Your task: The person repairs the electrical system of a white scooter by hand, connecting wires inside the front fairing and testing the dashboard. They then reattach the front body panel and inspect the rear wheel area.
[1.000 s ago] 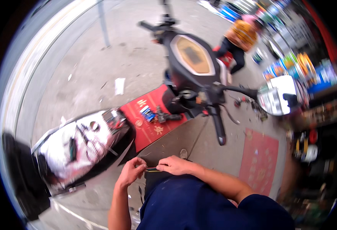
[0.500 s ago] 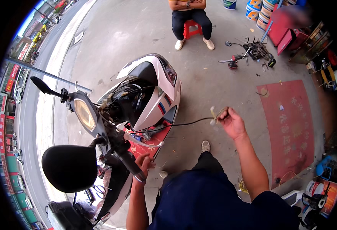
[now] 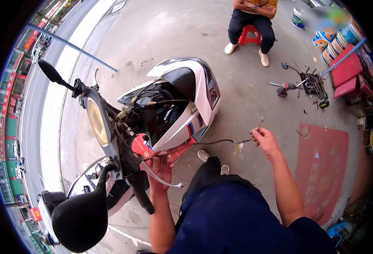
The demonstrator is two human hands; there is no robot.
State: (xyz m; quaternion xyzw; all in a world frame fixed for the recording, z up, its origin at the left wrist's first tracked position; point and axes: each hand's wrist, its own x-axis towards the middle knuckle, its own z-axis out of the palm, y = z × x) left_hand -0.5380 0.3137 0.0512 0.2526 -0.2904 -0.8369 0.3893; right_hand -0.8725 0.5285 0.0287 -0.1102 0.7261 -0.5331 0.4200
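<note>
A partly stripped white scooter [image 3: 173,135] stands before me at the left, with loose wires and connectors bared behind its headlight [image 3: 96,120]. My right hand [image 3: 265,141] is closed in a pinch on the end of a black cable [image 3: 214,142], where thin wires, a yellow loop and a pale connector [image 3: 241,145] hang. The cable runs leftward to my left hand [image 3: 162,168], whose fingers are closed round it beside the silver brake lever [image 3: 163,181]. The lever crosses in front of that hand and partly hides it. A black handlebar grip [image 3: 142,197] is close by.
A black mirror [image 3: 79,222] sticks out at the lower left. Someone sits on a red stool [image 3: 250,36] at the back. A red power tool [image 3: 282,91] and metal parts [image 3: 314,86] lie at the right, beyond a red mat [image 3: 324,169]. Paint buckets [image 3: 339,44] are stacked behind.
My left hand has moved from beside the handlebar grip up to the cable and closed on it. My right hand still pinches the cable end, and the view has shifted.
</note>
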